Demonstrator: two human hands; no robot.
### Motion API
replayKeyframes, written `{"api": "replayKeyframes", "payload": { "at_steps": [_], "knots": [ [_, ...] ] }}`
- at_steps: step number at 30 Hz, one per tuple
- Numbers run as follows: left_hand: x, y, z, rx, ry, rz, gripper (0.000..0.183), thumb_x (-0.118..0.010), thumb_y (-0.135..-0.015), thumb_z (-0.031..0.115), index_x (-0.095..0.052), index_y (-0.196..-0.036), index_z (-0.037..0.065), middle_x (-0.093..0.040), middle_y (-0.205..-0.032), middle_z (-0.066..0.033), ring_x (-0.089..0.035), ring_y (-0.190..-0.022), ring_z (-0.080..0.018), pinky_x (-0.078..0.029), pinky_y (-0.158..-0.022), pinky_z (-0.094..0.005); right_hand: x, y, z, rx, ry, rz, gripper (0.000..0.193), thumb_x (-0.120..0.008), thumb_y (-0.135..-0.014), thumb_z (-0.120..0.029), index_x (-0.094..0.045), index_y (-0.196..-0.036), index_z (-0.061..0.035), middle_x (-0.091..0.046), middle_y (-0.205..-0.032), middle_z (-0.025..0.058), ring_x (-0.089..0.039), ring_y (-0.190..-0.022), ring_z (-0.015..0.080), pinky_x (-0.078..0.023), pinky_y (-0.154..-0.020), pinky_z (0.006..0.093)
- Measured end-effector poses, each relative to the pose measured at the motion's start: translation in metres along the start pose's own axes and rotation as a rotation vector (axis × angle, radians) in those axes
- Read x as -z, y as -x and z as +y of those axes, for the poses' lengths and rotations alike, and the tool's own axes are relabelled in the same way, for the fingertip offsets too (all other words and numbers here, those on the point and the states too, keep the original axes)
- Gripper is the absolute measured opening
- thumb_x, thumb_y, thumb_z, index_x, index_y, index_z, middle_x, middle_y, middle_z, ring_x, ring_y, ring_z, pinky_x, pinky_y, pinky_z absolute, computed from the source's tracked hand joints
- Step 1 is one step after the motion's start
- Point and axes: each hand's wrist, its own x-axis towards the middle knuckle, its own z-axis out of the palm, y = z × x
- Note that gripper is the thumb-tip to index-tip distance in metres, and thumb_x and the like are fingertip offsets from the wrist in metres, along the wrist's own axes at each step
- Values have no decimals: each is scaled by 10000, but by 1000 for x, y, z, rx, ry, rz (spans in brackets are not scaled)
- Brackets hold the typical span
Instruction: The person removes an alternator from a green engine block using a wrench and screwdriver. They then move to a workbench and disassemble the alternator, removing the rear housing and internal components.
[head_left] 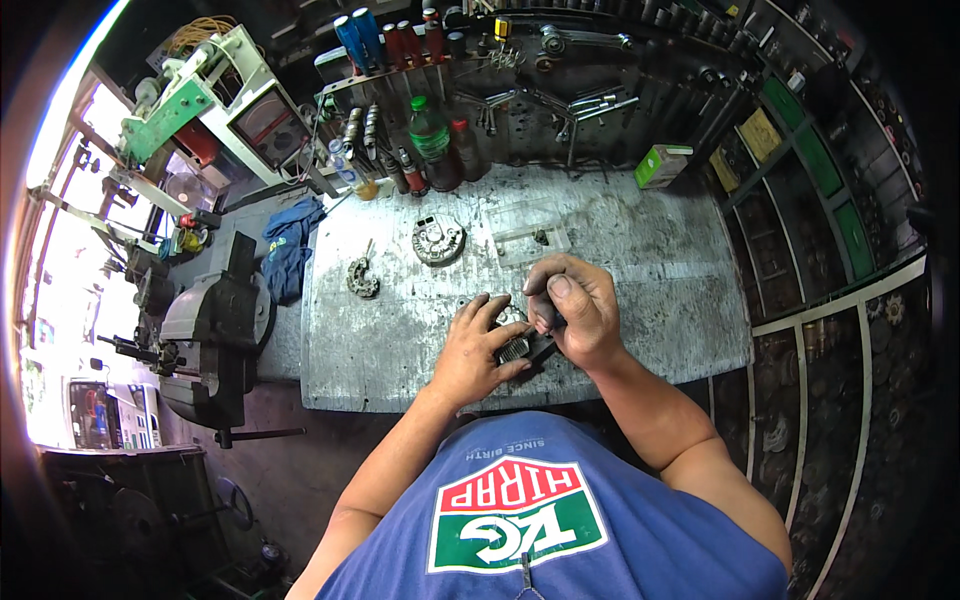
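My left hand (472, 352) is low over the near middle of the metal-topped workbench (640, 320). Its thumb and index finger straddle a small dark finned metal part (514, 349), steadying it, while the other fingers spread past it. Just to the right, my right hand (574, 308) is raised with curled fingers and the thumb pressed in. Whatever it pinches is hidden by the fingers. Farther back lies a round metal housing (438, 240) with openings in it. A smaller curved metal part (362, 278) sits to its left, and a shallow clear tray (530, 236) with a small dark piece stands to its right.
A bench vise (205, 345) stands at left, near a blue cloth (291, 240). Bottles, including a green-topped one (428, 128), line the back edge. A green and white box (662, 166) is at the back right. Wrenches (590, 105) hang behind; shelving (800, 190) flanks the right.
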Motion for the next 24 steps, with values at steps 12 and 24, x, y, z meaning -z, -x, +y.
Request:
{"api": "replayKeyframes", "payload": {
  "at_steps": [12, 24],
  "knots": [
    [-8, 3, -10, -14, 2, 39, 550, -903, -804, 370, -774, -1325, 253, -537, -1577, -202, -435, -1496, -491, -340, -1259, -607, 1, 8, -3, -78, 272, -69, 243, -549, -1038, -155, -702, -1032, 35, -664, -828, 47, -596, -729, 95, -478, -658, 279],
    [-11, 11, -11, -49, 36, 25, 540, -818, -886, 428, -741, -1382, 227, -465, -1651, -194, -384, -1540, -498, -292, -1253, -669, -16, 14, 14, 58, 182, 104, 427, -607, -1064, -423, -633, -995, -3, -506, -673, 27, -495, -543, 117, -450, -509, 296]
  ]
}}
